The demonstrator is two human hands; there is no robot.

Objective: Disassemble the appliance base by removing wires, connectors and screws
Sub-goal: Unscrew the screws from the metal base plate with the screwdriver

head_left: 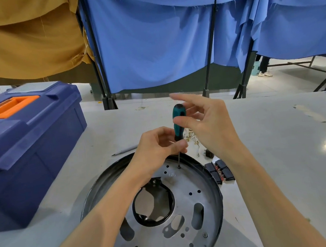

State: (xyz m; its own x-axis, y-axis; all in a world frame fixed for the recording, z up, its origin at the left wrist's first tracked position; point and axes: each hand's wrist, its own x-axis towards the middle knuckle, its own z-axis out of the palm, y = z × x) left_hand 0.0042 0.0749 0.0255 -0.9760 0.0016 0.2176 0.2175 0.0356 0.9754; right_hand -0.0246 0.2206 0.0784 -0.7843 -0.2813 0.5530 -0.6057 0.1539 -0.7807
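The round appliance base (187, 211), a black rim around a grey metal plate with holes and slots, lies on the white table in front of me. A teal and black screwdriver (179, 119) stands upright with its tip in a screw (179, 167) near the plate's far edge. My left hand (158, 144) pinches the lower end of the handle and the shaft. My right hand (204, 123) is at the upper handle, thumb against it and the other fingers spread loosely. Another screw (205, 235) sits near the plate's front right.
A closed blue toolbox (25, 145) with an orange handle stands at the left. Behind the base lie a grey tool (124, 150), a pile of loose wires and terminals (192, 137), and black connector blocks (220, 170) at the right. Blue and tan curtains hang behind the table.
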